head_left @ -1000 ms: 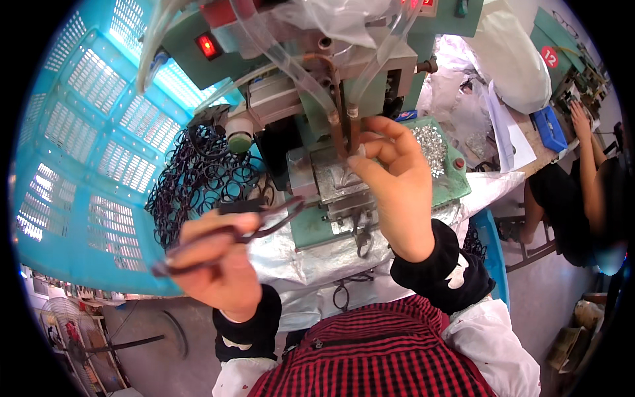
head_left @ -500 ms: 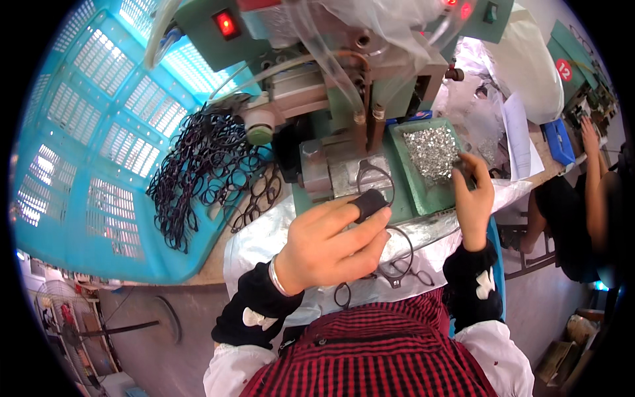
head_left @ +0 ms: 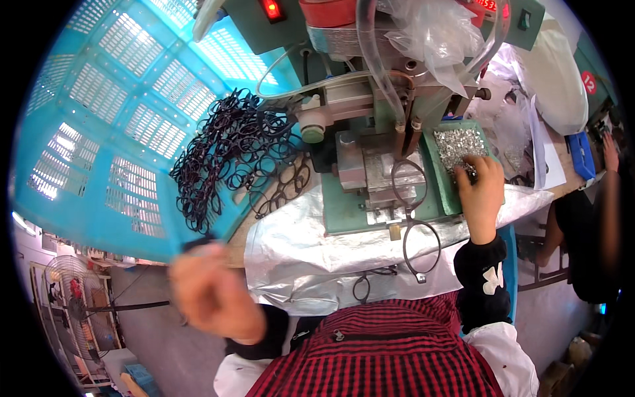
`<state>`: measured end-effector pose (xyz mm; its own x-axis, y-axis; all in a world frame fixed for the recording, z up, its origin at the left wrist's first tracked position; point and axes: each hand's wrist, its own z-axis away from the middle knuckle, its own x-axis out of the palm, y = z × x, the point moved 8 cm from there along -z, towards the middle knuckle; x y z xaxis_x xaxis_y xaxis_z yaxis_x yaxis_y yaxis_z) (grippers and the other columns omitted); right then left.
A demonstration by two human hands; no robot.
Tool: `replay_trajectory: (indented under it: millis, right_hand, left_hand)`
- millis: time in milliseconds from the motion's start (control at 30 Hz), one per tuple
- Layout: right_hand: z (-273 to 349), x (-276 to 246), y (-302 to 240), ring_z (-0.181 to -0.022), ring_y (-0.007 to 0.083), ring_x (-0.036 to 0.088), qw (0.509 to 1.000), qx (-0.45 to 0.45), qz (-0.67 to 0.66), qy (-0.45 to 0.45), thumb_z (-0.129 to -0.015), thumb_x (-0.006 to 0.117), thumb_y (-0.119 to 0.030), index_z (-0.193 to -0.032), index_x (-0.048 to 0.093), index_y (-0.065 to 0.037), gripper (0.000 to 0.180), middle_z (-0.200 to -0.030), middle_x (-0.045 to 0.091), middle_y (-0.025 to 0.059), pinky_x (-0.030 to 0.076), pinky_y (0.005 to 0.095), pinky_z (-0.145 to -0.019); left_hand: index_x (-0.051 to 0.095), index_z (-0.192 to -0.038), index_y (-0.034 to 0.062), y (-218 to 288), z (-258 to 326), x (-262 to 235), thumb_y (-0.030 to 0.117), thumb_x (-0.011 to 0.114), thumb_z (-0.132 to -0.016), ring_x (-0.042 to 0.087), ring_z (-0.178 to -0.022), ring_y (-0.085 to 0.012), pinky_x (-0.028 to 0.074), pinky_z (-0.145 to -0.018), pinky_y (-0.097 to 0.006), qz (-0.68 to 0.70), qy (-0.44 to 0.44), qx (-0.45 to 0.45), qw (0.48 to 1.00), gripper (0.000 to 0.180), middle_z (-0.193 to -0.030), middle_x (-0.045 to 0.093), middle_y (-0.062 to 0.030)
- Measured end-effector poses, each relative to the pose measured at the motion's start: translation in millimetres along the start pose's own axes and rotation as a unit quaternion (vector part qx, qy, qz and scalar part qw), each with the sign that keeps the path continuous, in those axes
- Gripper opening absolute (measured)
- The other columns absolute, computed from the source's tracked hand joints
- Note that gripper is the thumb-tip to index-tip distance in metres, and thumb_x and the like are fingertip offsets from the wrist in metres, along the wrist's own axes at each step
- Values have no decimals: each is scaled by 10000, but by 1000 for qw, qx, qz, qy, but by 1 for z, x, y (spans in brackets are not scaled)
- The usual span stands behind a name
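My right hand reaches into a green tray of small silver metal parts, fingertips curled down among them; what they pinch is hidden. A black eyeglass frame lies on the green machine's fixture, with one lens ring hanging over the front edge. My left hand is blurred at the lower left, below the corner of the blue basket. A dark bit shows at its fingertips, and its grip is unclear. A pile of black eyeglass frames lies in the basket.
Silver foil covers the bench front. Clear hoses and a plastic bag hang over the machine head. Another person sits at the right, near white paper and a blue box. A fan stands at the lower left.
My left hand has drawn back from the machine to the lower left, leaving an eyeglass frame on the fixture. My right hand stays at the parts tray.
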<state>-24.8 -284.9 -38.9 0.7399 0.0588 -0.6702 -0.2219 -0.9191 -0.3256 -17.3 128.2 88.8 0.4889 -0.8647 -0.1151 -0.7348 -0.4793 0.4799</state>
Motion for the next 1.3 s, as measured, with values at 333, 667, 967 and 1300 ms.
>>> replay_trajectory:
  millis: [333,667,967,1300]
  right_hand:
    - [-18,1,-7,-844,338,598,999,12,-49,3,-795,683,-51,-818,633,-64,57,-843,644,97,468,451,-724]
    - [37,-43,48,-825,122,644,956,184,-226,33,-873,709,-9,-1022,721,21,153,-886,706,51,491,250,-770]
    - [-35,-30,-57,-891,143,657,907,62,-411,-61,-837,673,7,-973,696,13,138,-918,705,49,507,282,-832]
    - [-27,4,-93,-946,95,621,794,176,-578,-65,-839,701,11,-1222,582,5,401,-927,695,37,477,261,-867]
  left_hand:
    - [705,-979,52,-170,8,102,81,780,-728,552,-1031,-342,459,-856,-460,-424,-322,-4,847,263,-1075,587,-135]
    - [722,-1031,26,-246,40,77,165,698,-959,482,-716,-78,383,-626,-260,130,-171,-409,887,159,-871,578,29]
    - [659,-997,20,-220,61,133,155,578,-1014,542,-631,-57,410,-561,-216,49,-361,-357,860,159,-809,670,-5]
    - [677,-854,13,-189,63,123,82,625,-974,557,-730,-56,429,-645,-211,56,-312,-279,907,148,-905,675,-9]
